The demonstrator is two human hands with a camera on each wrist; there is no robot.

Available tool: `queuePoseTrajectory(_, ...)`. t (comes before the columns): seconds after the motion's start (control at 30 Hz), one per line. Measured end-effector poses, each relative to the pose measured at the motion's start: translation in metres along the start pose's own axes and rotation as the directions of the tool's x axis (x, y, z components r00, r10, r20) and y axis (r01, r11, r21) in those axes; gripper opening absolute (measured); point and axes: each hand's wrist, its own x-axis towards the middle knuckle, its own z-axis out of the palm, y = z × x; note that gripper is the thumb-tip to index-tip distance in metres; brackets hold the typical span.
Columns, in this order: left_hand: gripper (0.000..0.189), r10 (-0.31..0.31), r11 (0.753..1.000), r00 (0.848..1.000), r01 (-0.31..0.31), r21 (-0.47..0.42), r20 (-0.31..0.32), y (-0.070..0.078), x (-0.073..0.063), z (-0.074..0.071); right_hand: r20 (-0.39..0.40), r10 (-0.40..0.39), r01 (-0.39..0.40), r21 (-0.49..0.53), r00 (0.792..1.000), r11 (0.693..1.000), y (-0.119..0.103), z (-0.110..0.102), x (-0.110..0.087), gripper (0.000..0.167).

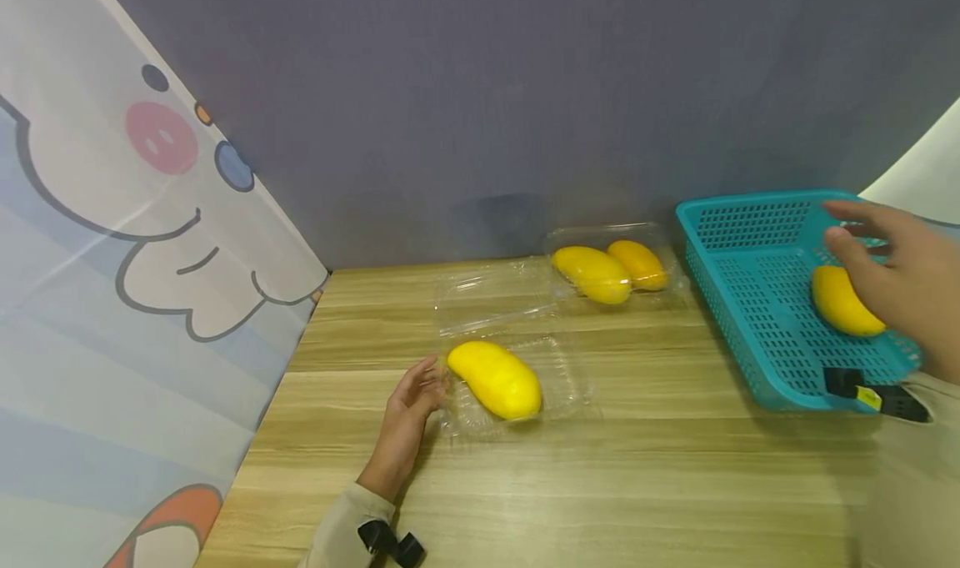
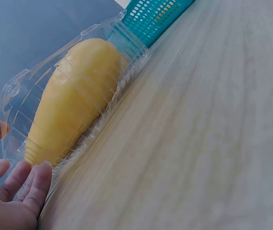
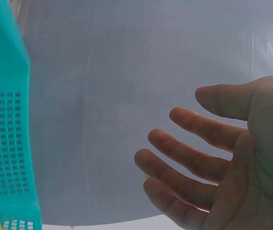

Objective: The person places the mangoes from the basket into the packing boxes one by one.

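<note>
My left hand (image 1: pixel 411 397) rests at the left edge of an open clear plastic clamshell box (image 1: pixel 566 376), its fingertips touching the box wall. In the box lies one yellow mango (image 1: pixel 495 380), seen through the plastic in the left wrist view as a mango (image 2: pixel 74 96) with my fingers (image 2: pixel 38 184) at its near end. My right hand (image 1: pixel 903 268) hovers over the teal basket (image 1: pixel 720 301), fingers spread and holding nothing. Below it, a mango (image 1: pixel 840 301) lies in the basket, partly hidden by the hand. The right wrist view shows the right hand (image 3: pixel 222 167) with an empty palm.
Behind the open box, against the grey wall, stands another clear box (image 1: pixel 671 251) with two mangoes (image 1: pixel 592 274) inside. The open box's lid (image 1: pixel 491 293) leans back toward that wall. A cartoon-printed curtain (image 1: pixel 150 259) borders the wooden table (image 1: pixel 637 485) on the left.
</note>
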Motion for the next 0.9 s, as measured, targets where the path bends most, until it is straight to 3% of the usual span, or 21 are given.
queuePoseTrajectory(0.2, 0.058, 0.008, 1.000, 1.000, -0.008, 0.007, 0.005, 0.000, -0.002, 0.000, -0.071, 0.030, -0.030, -0.004, 0.997, 1.000, 0.018, 0.003, 0.002, 0.051)
queuePoseTrajectory(0.53, 0.056, 0.008, 1.000, 1.000, -0.008, 0.010, -0.006, -0.001, -0.005, -0.004, -0.051, 0.113, -0.116, -0.072, 0.992, 0.991, 0.037, 0.004, 0.009, 0.053)
queuePoseTrajectory(0.7, 0.057, 0.007, 1.000, 1.000, -0.007, 0.016, -0.002, -0.002, -0.005, -0.004, -0.017, 0.120, -0.122, -0.121, 0.993, 0.985, 0.048, 0.005, 0.011, 0.055)
queuePoseTrajectory(0.9, 0.053, -0.024, 1.000, 1.000, 0.024, 0.014, -0.009, -0.006, -0.009, -0.003, 0.086, 0.182, -0.150, -0.291, 0.980, 0.945, 0.058, 0.008, 0.012, 0.063)
